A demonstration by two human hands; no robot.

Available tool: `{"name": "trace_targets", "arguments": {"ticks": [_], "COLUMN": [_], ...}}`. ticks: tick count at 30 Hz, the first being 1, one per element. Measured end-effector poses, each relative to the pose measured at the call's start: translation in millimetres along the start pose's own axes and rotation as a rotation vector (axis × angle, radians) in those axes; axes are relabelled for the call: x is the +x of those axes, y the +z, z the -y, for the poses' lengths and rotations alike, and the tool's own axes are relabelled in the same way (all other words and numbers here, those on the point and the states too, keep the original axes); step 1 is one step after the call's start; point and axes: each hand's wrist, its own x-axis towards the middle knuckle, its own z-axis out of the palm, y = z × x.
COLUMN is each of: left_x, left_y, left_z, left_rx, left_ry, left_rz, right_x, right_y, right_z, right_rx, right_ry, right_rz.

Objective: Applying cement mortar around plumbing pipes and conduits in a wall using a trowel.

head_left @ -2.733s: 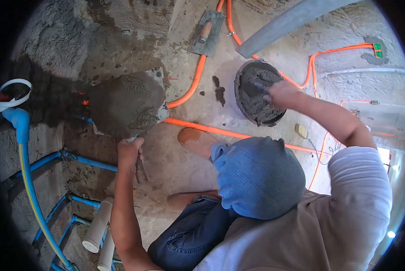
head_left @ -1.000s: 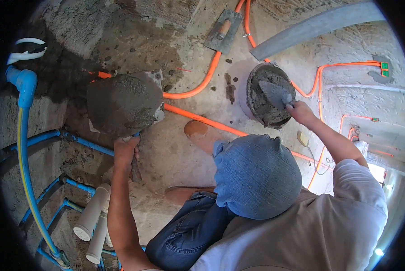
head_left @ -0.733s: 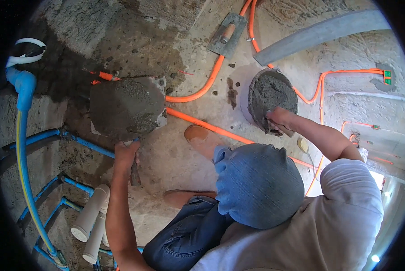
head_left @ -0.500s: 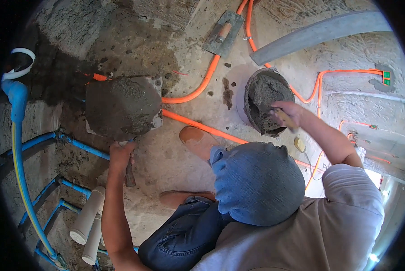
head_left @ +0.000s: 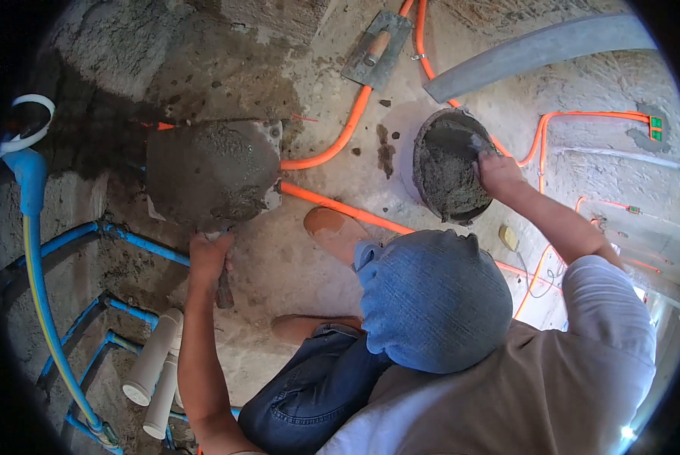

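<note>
My left hand is closed around a dark handle at the near edge of a square mortar board. Wet grey mortar covers most of that board, leaving pale corners exposed. My right hand is over the right rim of a round bucket, closed on a trowel. The trowel's grip is hidden by my fingers, and only a bit of its grey blade shows. Inside the bucket lies thick grey mortar, with a smooth darker hollow on the far side.
A float with a wooden handle rests on the floor ahead. Orange conduits cross the floor. A grey length of duct lies at far right, a yellow sponge-like block near the bucket. Blue pipes and white pipes stand left.
My right hand has turned and moved slightly up and right at the bucket; the trowel's wooden handle is now covered. The mortar's surface has shifted. My left hand keeps its hold, nearly still.
</note>
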Motion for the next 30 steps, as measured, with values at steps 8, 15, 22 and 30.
{"name": "trace_targets", "arguments": {"ticks": [8, 15, 22, 30], "left_x": [11, 11, 8, -8], "left_y": [0, 11, 17, 35], "left_z": [7, -4, 25, 22], "left_rx": [0.032, 0.089, 0.158, 0.267], "left_ry": [-0.051, -0.022, 0.018, 0.018], "left_rz": [0.029, 0.034, 0.145, 0.090], "right_x": [-4, 5, -15, -28], "right_y": [43, 55, 46, 91], "right_z": [65, 83, 88, 54], "right_rx": [1.139, 1.922, 1.996, 1.671], "right_ry": [0.595, 0.858, 0.813, 0.699], "right_rz": [0.595, 0.439, 0.185, -0.065]}}
